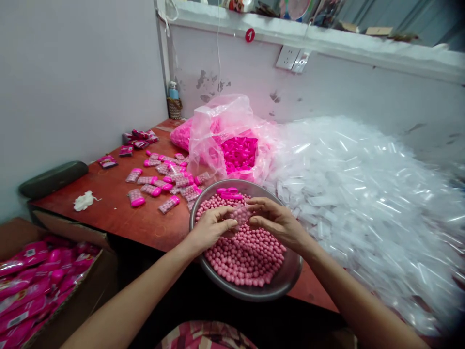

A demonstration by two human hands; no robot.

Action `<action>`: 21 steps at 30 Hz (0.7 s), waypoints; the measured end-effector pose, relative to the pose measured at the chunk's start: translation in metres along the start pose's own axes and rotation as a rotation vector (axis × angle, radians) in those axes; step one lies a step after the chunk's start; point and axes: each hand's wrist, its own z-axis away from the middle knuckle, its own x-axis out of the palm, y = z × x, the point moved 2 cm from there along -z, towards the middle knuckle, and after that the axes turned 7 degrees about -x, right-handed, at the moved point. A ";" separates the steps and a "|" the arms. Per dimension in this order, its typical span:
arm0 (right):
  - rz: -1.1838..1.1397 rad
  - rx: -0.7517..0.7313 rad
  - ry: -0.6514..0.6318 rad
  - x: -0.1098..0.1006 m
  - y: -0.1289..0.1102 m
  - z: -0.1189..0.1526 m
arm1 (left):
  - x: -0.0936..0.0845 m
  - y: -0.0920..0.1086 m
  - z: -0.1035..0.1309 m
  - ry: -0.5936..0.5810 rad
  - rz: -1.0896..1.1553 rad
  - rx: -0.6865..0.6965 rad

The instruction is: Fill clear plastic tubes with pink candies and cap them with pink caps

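A grey metal bowl (294, 271) full of pink beads (243, 261) stands at the table's front edge. Over it, my left hand (214, 225) grips a small clear container (240, 214) with pink beads in it, thumb and fingers on its left side. My right hand (272, 220) is closed on the same container from the right. Several bright pink caps (229, 193) lie on the beads at the bowl's far side. Left of the bowl, filled containers with pink caps (169, 204) are scattered on the red table (134, 228).
Behind the bowl is an open plastic bag (228, 116) of pink caps. A big heap of clear empty containers (356, 203) covers the right side. At the lower left stands a cardboard box (100, 271) of pink packets. A dark case (54, 179) lies at the table's left edge.
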 end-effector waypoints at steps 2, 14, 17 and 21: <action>0.103 -0.033 -0.031 -0.003 0.000 0.001 | 0.000 0.000 -0.001 -0.005 0.024 0.000; 0.327 0.006 -0.320 0.005 -0.020 -0.004 | -0.001 0.001 0.003 -0.057 -0.280 0.192; 0.141 0.122 -0.259 0.002 -0.015 -0.005 | -0.002 -0.002 0.001 -0.037 -0.182 0.137; -0.008 0.186 -0.139 -0.002 -0.011 -0.008 | -0.002 -0.005 -0.002 -0.043 0.005 0.045</action>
